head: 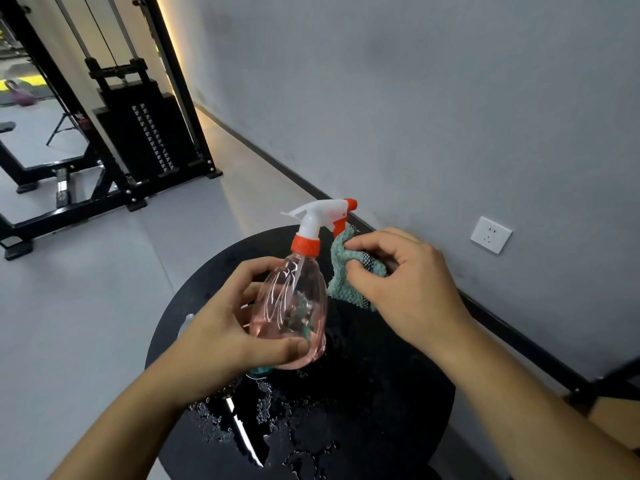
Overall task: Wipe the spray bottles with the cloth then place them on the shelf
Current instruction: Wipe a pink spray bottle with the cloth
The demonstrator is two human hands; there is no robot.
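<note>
Pink spray bottle (289, 306) gripped upright in left hand (221, 337) over wet black table (346, 427); green cloth (341, 271) bunched in right hand (405, 282), just right of bottle.

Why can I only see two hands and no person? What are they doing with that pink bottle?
The camera sits on the person's head and looks down, so you see only their arms and hands, as if through their eyes. The left hand holds a clear pink spray bottle with a white and orange sprayer on top. The fingers of the right hand pinch a green cloth right beside the bottle, ready for wiping. Below them is a round black table with water drops on it. Behind are a grey wall with a white socket and, far left, a black gym machine.
</note>
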